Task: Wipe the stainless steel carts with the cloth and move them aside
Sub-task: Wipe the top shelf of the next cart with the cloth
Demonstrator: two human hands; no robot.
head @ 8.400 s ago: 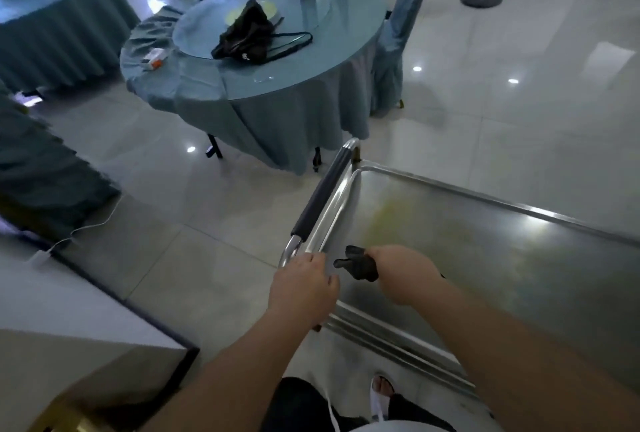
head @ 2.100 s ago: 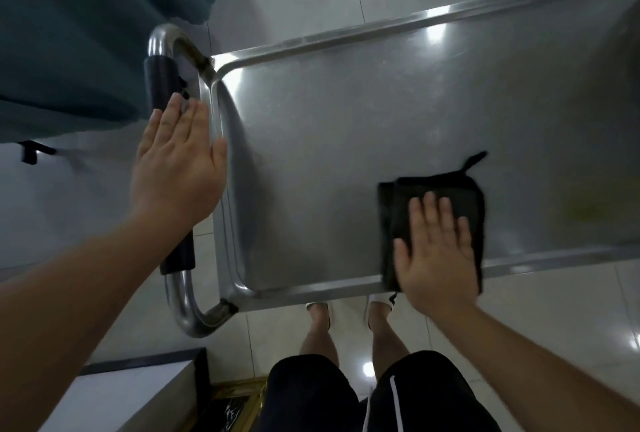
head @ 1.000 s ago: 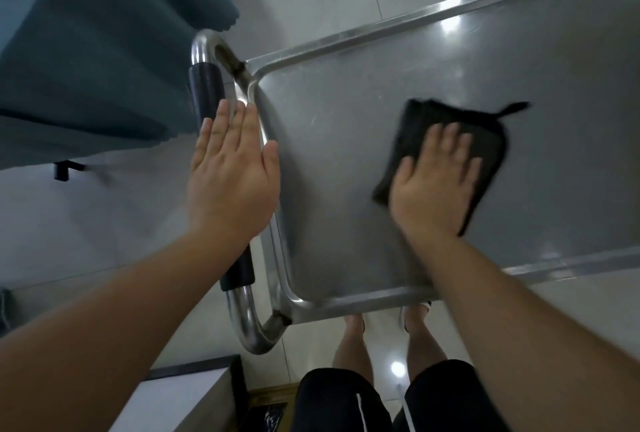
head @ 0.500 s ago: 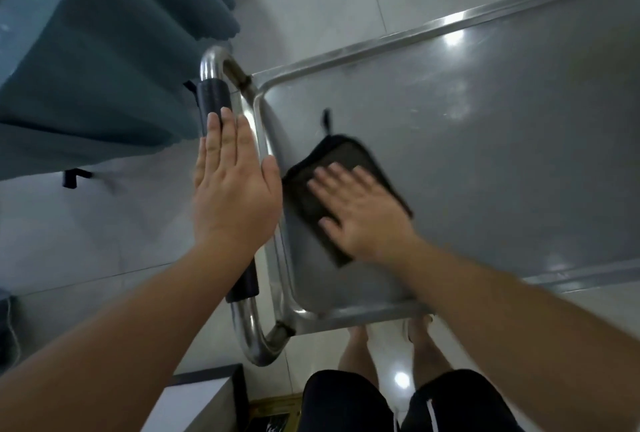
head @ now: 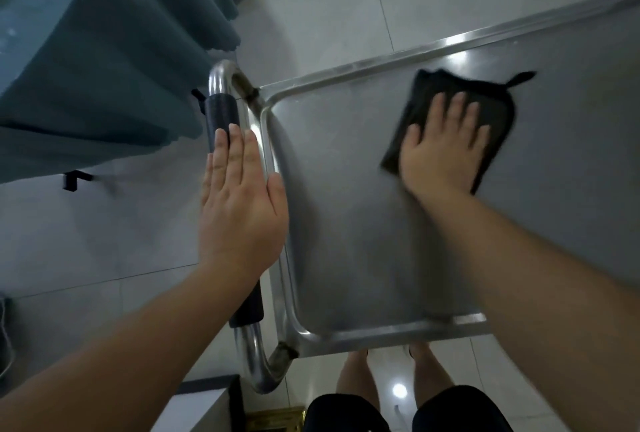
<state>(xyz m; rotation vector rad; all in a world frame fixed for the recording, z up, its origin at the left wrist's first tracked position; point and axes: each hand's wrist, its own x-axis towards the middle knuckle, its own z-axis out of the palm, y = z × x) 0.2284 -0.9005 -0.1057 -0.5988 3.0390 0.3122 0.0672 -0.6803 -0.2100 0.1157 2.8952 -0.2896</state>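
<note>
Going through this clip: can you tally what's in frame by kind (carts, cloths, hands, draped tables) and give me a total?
Carts: 1, the steel cart, its handle at the left end
Cloths: 1, the black cloth flat on the cart top
Hands: 2, left hand flat on the handle, right hand flat on the cloth
Draped tables: 1, under a teal tablecloth
Total: 5

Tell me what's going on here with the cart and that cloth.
A person is wiping the top of a steel cart. The right hand presses flat on a black cloth near the tray's far edge; the blur suggests it is mid-stroke. The left hand, fingers straight, rests against the cart's handle, apparently steadying it. A table draped in teal cloth stands close beside the handle end. The cart has not yet been moved aside.
</note>
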